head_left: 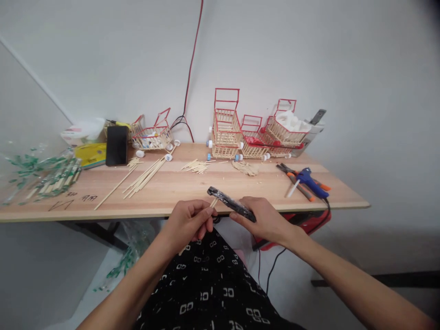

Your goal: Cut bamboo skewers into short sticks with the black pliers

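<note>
My left hand [191, 220] is closed, pinching thin wooden sticks [214, 202] between thumb and fingers just over the table's front edge. A pale stick end also shows below that hand. My right hand [263, 217] grips a long black hand tool [232, 203] with whitish worn marks; its exact kind is unclear. The tool's head lies over the upper ends of the sticks. Beyond my hands, a pile of short stick pieces [195, 166] and a bundle of longer loose sticks [146, 176] rest on the wooden table [165, 198].
Several small stick-built carts [227, 130] with red handles stand along the wall. A blue glue gun [309, 181] and pliers [297, 181] lie right. A phone [117, 145], yellow packet [91, 155] and bagged sticks [58, 176] are left. A cord runs off the right edge.
</note>
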Motion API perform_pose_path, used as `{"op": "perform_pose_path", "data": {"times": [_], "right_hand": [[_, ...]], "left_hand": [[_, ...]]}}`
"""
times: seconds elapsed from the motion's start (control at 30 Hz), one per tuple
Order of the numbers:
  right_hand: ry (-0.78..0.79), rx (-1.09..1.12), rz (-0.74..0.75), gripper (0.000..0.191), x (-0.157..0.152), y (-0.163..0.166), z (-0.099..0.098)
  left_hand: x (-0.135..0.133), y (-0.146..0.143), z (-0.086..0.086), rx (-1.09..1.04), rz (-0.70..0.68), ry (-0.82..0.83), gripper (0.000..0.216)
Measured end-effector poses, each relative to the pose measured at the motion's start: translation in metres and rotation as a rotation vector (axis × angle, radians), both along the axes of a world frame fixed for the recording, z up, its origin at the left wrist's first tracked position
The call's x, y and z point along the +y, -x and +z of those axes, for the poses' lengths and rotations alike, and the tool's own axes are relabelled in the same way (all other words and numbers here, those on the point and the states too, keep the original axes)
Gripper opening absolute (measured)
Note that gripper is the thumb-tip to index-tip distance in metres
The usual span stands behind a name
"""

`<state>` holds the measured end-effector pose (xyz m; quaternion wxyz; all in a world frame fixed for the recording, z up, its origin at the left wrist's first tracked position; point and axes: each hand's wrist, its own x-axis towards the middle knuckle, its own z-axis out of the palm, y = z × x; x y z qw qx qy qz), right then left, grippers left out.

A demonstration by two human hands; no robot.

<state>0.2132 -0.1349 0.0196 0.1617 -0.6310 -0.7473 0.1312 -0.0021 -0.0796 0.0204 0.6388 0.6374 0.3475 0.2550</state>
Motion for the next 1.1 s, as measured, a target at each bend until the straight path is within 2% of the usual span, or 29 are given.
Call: {"op": "perform_pose_path", "data": {"times": [0.3, 0.57, 0.67, 0.77, 0.83, 0.97, 1.1], "right_hand": [[-0.023, -0.096, -0.04, 0.043, -0.001, -0.001, -0.003], [-0.034, -0.164, -0.11, 0.049, 0.009, -0.003, -0.001], [-0.042, -0.167, -0.202, 0.053, 0.016, -0.01, 0.001], [-0.049, -0.145, -0.289, 0.056, 0.022, -0.023, 0.0], [-0.053, -0.128, -0.347, 0.056, 0.025, -0.032, -0.002], [-0.052, -0.084, -0.377, 0.056, 0.026, -0.037, -0.005], [-0.038, -0.058, -0.319, 0.057, 0.024, -0.028, -0.008]], "left_hand": [[-0.009, -0.007, -0.007, -0.032, 0.048, 0.036, 0.026], [0.008, -0.004, -0.016, 0.047, -0.009, -0.028, 0.026], [0.018, 0.0, -0.015, 0.219, -0.053, -0.209, 0.026], [0.033, 0.012, -0.014, 0.481, -0.012, -0.592, 0.028], [0.047, 0.021, -0.017, 0.63, 0.057, -0.789, 0.023], [0.082, 0.033, -0.027, 0.825, 0.243, -0.919, 0.021], [0.114, 0.027, -0.044, 0.792, 0.357, -1.06, 0.024]]}}
